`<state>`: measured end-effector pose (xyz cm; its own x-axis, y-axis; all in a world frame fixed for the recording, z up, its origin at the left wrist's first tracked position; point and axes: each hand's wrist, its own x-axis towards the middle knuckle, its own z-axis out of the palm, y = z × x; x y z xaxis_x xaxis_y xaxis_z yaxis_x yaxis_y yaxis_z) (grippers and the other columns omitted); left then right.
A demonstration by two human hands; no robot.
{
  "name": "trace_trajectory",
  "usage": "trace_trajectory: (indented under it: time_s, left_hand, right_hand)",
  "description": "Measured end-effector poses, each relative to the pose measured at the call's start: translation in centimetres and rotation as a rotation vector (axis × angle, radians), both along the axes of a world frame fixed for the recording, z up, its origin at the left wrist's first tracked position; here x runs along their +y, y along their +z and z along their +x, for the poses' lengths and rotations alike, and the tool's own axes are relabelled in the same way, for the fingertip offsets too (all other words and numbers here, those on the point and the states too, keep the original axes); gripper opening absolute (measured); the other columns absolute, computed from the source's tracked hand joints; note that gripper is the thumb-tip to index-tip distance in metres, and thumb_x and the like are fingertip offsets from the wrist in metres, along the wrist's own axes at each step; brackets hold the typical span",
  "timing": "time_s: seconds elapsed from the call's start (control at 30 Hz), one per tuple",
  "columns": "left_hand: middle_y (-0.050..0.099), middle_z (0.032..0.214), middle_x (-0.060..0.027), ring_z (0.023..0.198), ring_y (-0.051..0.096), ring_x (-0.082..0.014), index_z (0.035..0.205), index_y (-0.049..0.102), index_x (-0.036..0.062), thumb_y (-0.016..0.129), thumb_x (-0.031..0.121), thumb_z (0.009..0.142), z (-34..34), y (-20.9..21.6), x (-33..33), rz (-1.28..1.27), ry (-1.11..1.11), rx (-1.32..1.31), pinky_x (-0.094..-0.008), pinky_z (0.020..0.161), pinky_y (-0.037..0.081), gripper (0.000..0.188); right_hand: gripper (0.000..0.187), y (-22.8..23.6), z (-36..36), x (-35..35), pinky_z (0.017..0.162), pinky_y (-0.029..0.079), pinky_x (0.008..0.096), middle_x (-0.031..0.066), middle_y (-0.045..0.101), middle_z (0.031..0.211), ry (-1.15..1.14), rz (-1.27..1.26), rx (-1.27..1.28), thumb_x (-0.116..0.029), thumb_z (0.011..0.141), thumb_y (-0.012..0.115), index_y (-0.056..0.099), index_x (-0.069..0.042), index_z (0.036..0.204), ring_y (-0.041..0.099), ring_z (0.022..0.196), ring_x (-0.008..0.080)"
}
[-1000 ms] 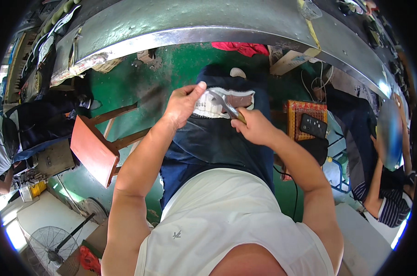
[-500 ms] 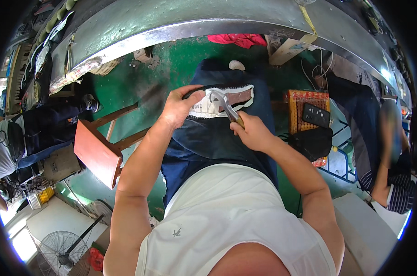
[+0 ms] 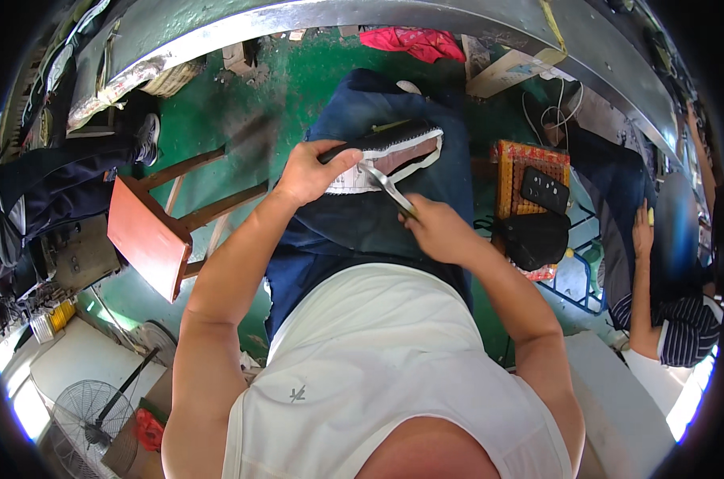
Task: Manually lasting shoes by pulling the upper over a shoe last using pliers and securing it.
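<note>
Above my lap lies an unfinished shoe (image 3: 410, 147), its underside facing up, with a black upper, a white edge band and a brownish inner part. My left hand (image 3: 310, 172) grips one end of it, thumb on top and fingers beneath. From the right, my right hand (image 3: 438, 227) closes round the handle of a silver hand tool (image 3: 390, 188) with a curved head. The tool's head rests on or just over the white area near my left thumb; contact cannot be made out. My right fingers hide most of the handle.
A metal bench edge (image 3: 362, 11) crosses the far side. A reddish stool (image 3: 150, 235) stands at left. At right, a beaded seat (image 3: 509, 180) bears a phone (image 3: 545, 189) and a black pouch (image 3: 536, 239). People sit on both sides; a fan (image 3: 94, 415) stands lower left.
The shoe has tilted, showing more of its black side. The tool's head has shifted slightly toward my left thumb. The surroundings have slid in view; the right-hand person's hand has moved.
</note>
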<state>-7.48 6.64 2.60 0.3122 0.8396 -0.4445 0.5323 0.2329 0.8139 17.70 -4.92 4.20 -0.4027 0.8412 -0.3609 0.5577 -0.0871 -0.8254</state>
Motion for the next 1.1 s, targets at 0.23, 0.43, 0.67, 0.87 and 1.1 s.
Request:
trace_trajectory:
  time_s: [0.23,0.43,0.67,0.87,1.1]
  left_hand:
    - [0.075,0.100,-0.0123,0.089,0.068,-0.0157,0.118,0.071,-0.0031,0.079,0.037,0.086,-0.2,-0.1,-0.2,0.027,-0.045,-0.030,-0.0317,0.083,0.054,0.052]
    - [0.072,0.104,-0.0103,0.094,0.064,-0.0133,0.122,0.067,-0.0068,0.077,0.026,0.089,-1.2,-0.6,-0.1,0.012,-0.106,-0.117,-0.0303,0.086,0.053,0.048]
    - [0.068,0.119,-0.0122,0.107,0.062,-0.0152,0.138,0.054,-0.0070,0.080,0.021,0.087,-2.4,-1.0,0.8,-0.086,-0.224,-0.267,-0.0307,0.095,0.050,0.063]
    - [0.066,0.121,-0.0144,0.112,0.063,-0.0220,0.140,0.051,-0.0023,0.081,0.010,0.078,-2.8,1.8,1.4,-0.010,-0.458,-0.084,-0.0340,0.100,0.047,0.071]
    - [0.067,0.102,-0.0123,0.094,0.066,-0.0142,0.118,0.048,0.0016,0.084,0.000,0.076,3.5,9.8,1.3,0.331,-0.011,-0.402,-0.0299,0.082,0.055,0.056]
  right_hand:
    - [0.032,-0.2,-2.7,0.2,0.083,0.050,0.0497,0.0301,0.064,0.103,-0.342,0.243,0.055,-0.021,0.101,0.054,0.053,0.005,0.119,0.062,0.098,0.0484]
    - [0.038,-0.5,-3.2,0.9,0.084,0.051,0.0519,0.0298,0.064,0.107,-0.242,0.333,0.018,-0.027,0.102,0.054,0.051,0.007,0.120,0.062,0.100,0.0483]
    - [0.038,-0.3,-3.3,1.4,0.082,0.052,0.0507,0.0273,0.065,0.103,-0.151,0.463,-0.080,-0.026,0.101,0.056,0.051,0.006,0.120,0.064,0.096,0.0462]
    - [0.039,1.4,0.2,0.3,0.080,0.053,0.0444,0.0243,0.065,0.093,-0.130,0.159,0.006,-0.028,0.099,0.061,0.053,0.003,0.121,0.066,0.090,0.0416]
    - [0.040,1.1,8.5,-4.5,0.077,0.048,0.0245,-0.0016,0.057,0.102,-0.517,-0.293,0.486,-0.010,0.094,0.062,0.051,-0.004,0.133,0.054,0.087,0.0069]
